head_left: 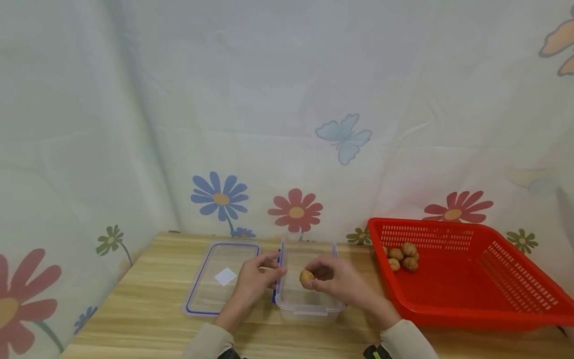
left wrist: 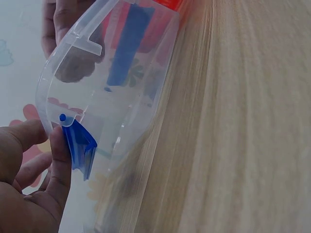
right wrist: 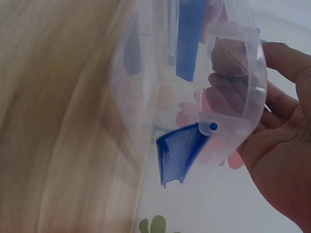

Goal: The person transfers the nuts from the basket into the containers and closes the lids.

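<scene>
Head: right hand (head_left: 341, 280) pinches one walnut (head_left: 307, 278), thumb and fingertips clamped on it, over the opening of the clear box (head_left: 310, 316). Left hand (head_left: 254, 279) pinches the box's left rim, thumb over the edge, fingers outside. Lid (head_left: 202, 295) with blue edging lies flat on the table (head_left: 143, 299), left of the box; white square (head_left: 225, 276) on it. Red basket (head_left: 471, 316) to the right, pile of walnuts (head_left: 407, 258) in its far left corner. Floral curtain (head_left: 251, 89) behind.

Left wrist: fingertips on the rim right by a blue latch (left wrist: 80, 150), which hangs folded out. Right hand and walnut show blurry through the box wall.

Right wrist: same walnut gripped at the opening, seen through the clear wall; can't tell if it's below rim level. Another blue latch (right wrist: 180, 153) hangs outward near the hand. Box upright on the table.
</scene>
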